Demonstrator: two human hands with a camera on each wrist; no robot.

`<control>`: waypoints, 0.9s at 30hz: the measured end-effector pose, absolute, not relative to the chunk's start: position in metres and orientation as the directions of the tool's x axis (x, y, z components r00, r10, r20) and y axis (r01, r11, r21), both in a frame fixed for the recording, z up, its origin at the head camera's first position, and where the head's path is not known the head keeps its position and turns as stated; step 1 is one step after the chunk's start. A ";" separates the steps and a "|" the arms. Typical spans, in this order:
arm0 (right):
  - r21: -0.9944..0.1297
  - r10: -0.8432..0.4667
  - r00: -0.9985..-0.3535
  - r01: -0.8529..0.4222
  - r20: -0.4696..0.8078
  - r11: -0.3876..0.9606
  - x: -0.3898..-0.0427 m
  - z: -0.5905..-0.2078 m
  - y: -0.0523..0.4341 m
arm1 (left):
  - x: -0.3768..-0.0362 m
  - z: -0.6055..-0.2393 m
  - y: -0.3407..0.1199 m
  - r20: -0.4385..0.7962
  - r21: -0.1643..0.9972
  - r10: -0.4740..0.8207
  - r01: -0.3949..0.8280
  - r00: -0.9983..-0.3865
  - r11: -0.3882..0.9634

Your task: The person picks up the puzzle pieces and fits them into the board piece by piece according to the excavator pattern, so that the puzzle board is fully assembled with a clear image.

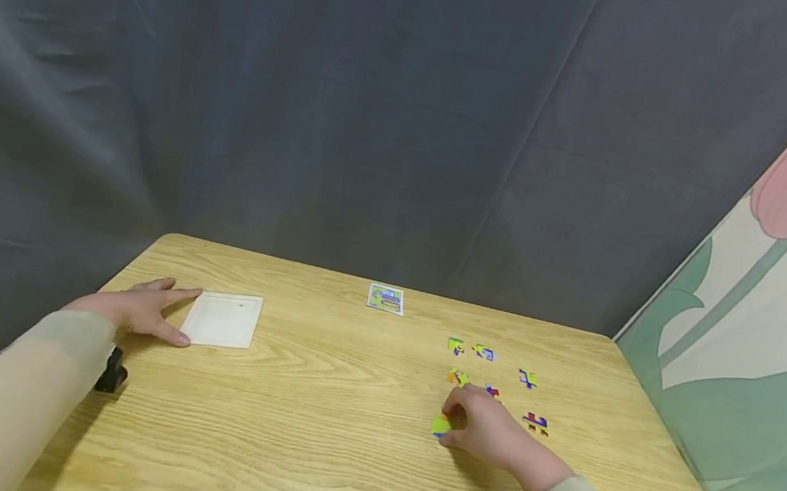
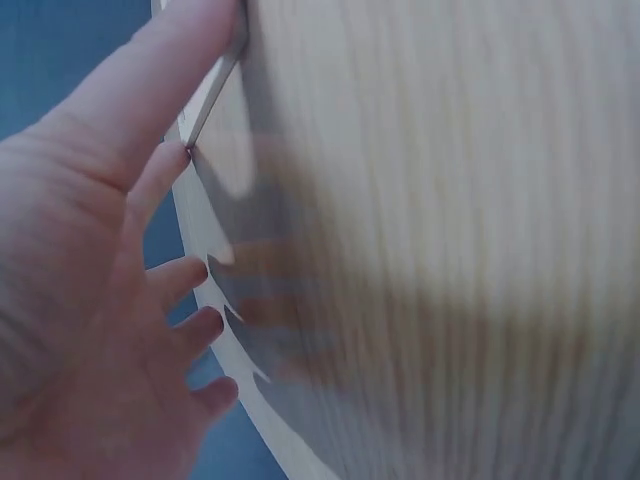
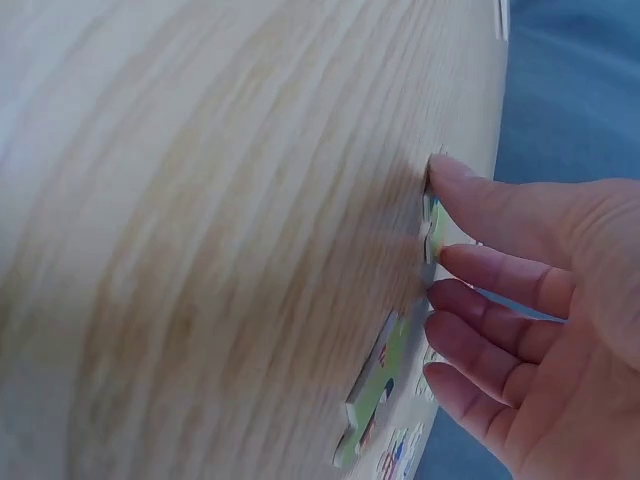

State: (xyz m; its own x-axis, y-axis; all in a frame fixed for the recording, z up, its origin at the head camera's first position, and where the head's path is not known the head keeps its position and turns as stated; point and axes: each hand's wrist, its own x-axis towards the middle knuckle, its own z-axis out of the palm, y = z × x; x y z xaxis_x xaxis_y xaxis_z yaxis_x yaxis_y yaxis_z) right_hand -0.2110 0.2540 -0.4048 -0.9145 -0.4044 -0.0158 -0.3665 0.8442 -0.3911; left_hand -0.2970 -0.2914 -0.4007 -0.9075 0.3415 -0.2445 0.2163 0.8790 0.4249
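Right hand (image 1: 482,430) pinches a green puzzle piece (image 1: 441,426); left hand (image 1: 141,310) rests flat, fingers straight, at the white tray (image 1: 222,320).
We judge the thin piece may slip back onto the tabletop (image 1: 316,415), or our hand may scatter the loose pieces (image 1: 489,370) just beyond it.

No readable text, label or number anywhere.

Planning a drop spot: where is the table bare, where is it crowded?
Bare: the wide middle of the table, between the white tray by the left hand and the right hand; also the near edge. Crowded: loose puzzle pieces beyond the right hand. The picture card sits at the far edge.
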 end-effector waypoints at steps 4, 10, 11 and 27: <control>-0.394 -0.389 -0.921 -0.347 -0.030 0.851 -0.210 -0.403 0.255 | -0.294 -0.403 -0.271 -0.205 0.398 0.378 0.276 -0.903 0.875; -0.461 -0.417 -0.908 -0.357 -0.032 0.812 -0.212 -0.402 0.255 | -0.285 -0.408 -0.217 -0.171 0.358 0.444 0.365 -0.879 0.859; -0.479 -0.425 -0.904 -0.359 -0.035 0.801 -0.212 -0.402 0.255 | -0.283 -0.409 -0.207 -0.174 0.354 0.452 0.373 -0.875 0.858; -0.876 -0.395 -0.918 -0.154 -0.045 0.457 -0.247 -0.389 0.192 | -0.254 -0.415 -0.103 -0.125 0.256 0.528 0.487 -0.840 0.835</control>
State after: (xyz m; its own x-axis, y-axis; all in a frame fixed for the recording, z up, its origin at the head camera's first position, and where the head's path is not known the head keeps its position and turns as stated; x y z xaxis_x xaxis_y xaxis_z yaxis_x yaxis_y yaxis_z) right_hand -0.2473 0.1920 -0.3885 -0.9175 -0.3952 -0.0447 -0.1541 0.4569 -0.8761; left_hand -0.2537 -0.1033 -0.4154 -0.8397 0.5283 -0.1252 0.4871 0.8349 0.2564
